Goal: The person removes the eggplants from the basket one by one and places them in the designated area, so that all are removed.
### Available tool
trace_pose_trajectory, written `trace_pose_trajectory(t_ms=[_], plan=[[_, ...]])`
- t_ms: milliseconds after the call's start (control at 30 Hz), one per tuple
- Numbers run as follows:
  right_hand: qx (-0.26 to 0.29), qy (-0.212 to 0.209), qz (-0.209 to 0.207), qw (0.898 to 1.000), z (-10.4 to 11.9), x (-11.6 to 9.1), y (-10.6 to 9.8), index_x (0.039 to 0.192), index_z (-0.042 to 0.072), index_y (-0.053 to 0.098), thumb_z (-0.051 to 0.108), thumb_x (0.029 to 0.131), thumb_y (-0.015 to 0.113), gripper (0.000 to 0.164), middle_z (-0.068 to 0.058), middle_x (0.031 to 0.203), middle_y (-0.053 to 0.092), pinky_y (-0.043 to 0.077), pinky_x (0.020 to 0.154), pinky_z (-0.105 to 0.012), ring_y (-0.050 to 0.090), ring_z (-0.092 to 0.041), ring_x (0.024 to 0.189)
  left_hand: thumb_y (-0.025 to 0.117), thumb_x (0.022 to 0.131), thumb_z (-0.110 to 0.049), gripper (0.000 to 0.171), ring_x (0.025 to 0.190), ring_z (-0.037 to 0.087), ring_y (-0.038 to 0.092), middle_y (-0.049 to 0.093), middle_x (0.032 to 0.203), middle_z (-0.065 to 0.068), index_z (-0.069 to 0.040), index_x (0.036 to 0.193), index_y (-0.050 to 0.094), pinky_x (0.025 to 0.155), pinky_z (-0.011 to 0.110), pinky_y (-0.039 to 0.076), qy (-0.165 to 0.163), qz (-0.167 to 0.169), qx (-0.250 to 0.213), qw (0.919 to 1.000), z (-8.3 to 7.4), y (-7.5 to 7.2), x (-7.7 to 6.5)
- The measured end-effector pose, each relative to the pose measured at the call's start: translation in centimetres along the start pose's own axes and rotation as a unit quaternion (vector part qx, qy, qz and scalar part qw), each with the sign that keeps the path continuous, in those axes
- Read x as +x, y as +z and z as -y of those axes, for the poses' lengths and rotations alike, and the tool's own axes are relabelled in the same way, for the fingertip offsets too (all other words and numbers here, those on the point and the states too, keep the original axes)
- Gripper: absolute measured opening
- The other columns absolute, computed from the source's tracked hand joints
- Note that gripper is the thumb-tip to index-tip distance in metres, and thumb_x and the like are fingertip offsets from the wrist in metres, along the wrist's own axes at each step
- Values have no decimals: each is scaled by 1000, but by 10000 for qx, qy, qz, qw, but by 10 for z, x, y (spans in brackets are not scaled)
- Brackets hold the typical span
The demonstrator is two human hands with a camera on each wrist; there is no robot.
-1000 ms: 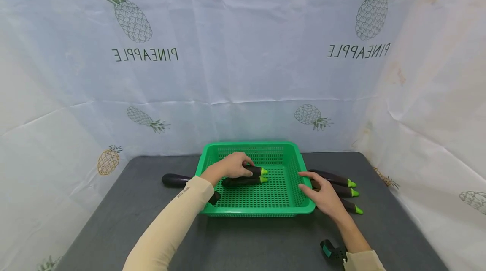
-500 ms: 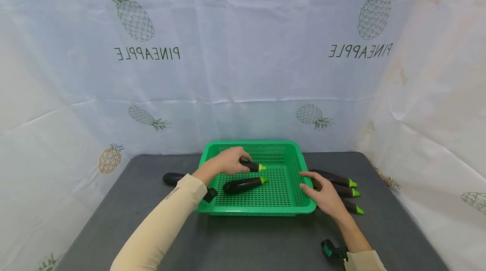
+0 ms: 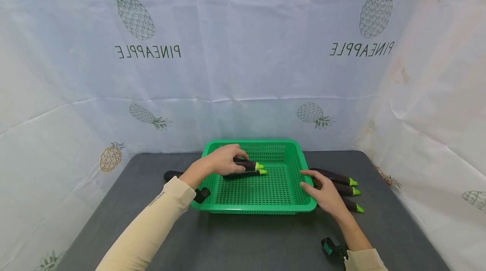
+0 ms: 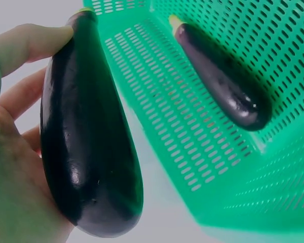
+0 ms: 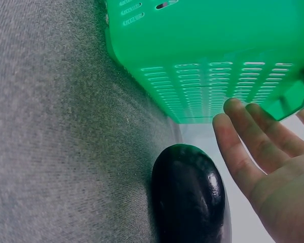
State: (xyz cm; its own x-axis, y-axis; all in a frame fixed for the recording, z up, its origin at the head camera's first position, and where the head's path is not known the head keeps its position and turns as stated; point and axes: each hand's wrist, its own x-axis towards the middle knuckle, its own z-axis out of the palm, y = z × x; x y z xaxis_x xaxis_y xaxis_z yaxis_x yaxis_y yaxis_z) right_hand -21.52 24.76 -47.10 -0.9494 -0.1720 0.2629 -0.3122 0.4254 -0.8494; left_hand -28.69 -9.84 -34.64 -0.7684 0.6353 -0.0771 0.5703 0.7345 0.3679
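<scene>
My left hand [image 3: 226, 159] grips a dark purple eggplant [image 4: 88, 131] with a green stem end, above the left half of a green plastic basket [image 3: 265, 208]. Just below it, another eggplant [image 4: 225, 78] lies on the basket's perforated floor. At the basket's right side is my right hand [image 3: 322, 191], thumb and index finger reaching to the rim. Its other fingers [image 5: 238, 147] extend along the outer wall, as the right wrist view shows. Below that hand lies the rounded end of one more eggplant [image 5: 190, 197].
Three eggplants [image 3: 344, 190] lie on the dark table [image 3: 243, 243] right of the basket, partly behind my right hand. Another eggplant [image 3: 172, 175] sits left of the basket, partly covered by my left wrist. A pineapple-print curtain [image 3: 243, 60] hangs behind.
My left hand has lifted its eggplant off the other one and moved slightly left. The eggplant on the basket floor tilted, then shifted toward the back. My right hand has stayed at the rim.
</scene>
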Motion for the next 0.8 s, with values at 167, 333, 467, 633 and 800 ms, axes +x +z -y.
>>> trace_pose_trajectory(t_ms=[167, 333, 467, 633, 800], plan=[[-23, -26, 4, 10000, 0, 1, 0, 142, 11, 57, 25, 102, 65, 43, -16, 144, 54, 54, 78, -31, 63, -20, 108, 67, 98, -26, 33, 85, 16, 52, 57, 108, 1, -15, 129, 69, 75, 36, 47, 79, -72, 74, 9999, 0, -5, -9], [62, 18, 33, 10000, 0, 1, 0, 142, 11, 57, 25, 102, 65, 44, -17, 145, 53, 55, 77, -31, 64, -22, 107, 67, 98, -25, 32, 86, 15, 52, 57, 109, 1, -16, 128, 70, 75, 35, 47, 41, -149, 58, 9999, 0, -10, -18], [114, 71, 47, 9999, 1, 0, 0, 143, 11, 57, 25, 102, 66, 44, -18, 144, 53, 55, 76, -31, 64, -23, 106, 68, 98, -25, 31, 87, 16, 53, 57, 109, 1, -16, 127, 70, 75, 35, 48, 46, -259, -27, 9997, 1, -14, -26], [193, 99, 67, 9997, 1, 0, -1, 143, 11, 57, 25, 102, 66, 44, -18, 143, 53, 55, 75, -31, 64, -22, 104, 68, 97, -24, 30, 87, 16, 51, 57, 108, -1, -16, 126, 71, 74, 36, 47, 55, -437, -87, 9990, 5, -18, -38], [200, 80, 58, 9998, 2, 0, -1, 143, 11, 57, 24, 102, 66, 44, -18, 143, 53, 55, 74, -31, 64, -22, 104, 67, 97, -26, 31, 85, 15, 52, 57, 109, -1, -17, 127, 70, 72, 36, 46, -38, -555, -135, 9984, 13, -21, -50]])
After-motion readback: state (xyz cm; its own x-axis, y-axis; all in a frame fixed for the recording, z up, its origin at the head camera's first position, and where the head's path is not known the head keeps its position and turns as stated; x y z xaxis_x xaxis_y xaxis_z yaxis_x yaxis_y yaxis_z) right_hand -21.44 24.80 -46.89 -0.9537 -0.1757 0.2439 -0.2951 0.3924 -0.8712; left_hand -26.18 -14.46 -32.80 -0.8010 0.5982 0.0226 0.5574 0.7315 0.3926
